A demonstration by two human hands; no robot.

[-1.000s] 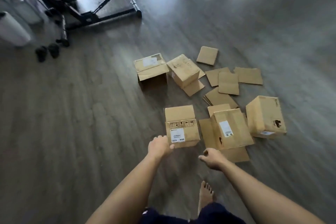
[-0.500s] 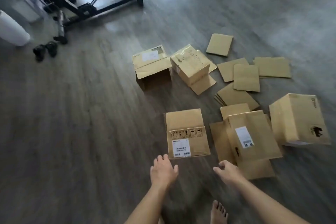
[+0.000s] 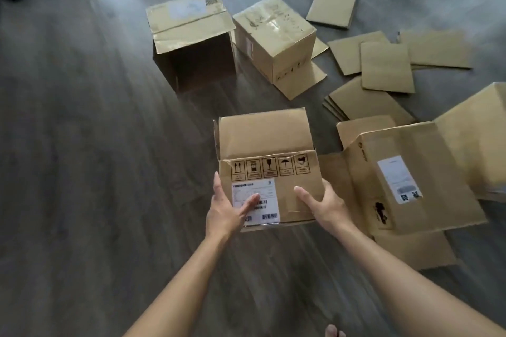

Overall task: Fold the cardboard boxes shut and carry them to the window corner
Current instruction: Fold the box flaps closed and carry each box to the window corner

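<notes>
A small cardboard box (image 3: 284,180) with handling symbols and a white shipping label lies on the dark wood floor in front of me. My left hand (image 3: 227,213) clasps its left side, thumb across the label. My right hand (image 3: 325,205) clasps its right side, thumb on the front face. One flap (image 3: 264,133) stands out at the far end. A box with an open side (image 3: 191,44) lies further back, beside a taped box (image 3: 276,38). To the right sits a labelled box (image 3: 410,180) with spread flaps.
Several flat cardboard sheets (image 3: 386,67) are scattered at the back right, one apart (image 3: 332,7). A larger box (image 3: 476,137) reaches in from the right edge. My bare toes (image 3: 332,331) show at the bottom. Dark floor (image 3: 82,159) stretches left.
I have come closer and lower to the boxes. Both hands went forward from hanging free in front of the small box to clasping its two sides.
</notes>
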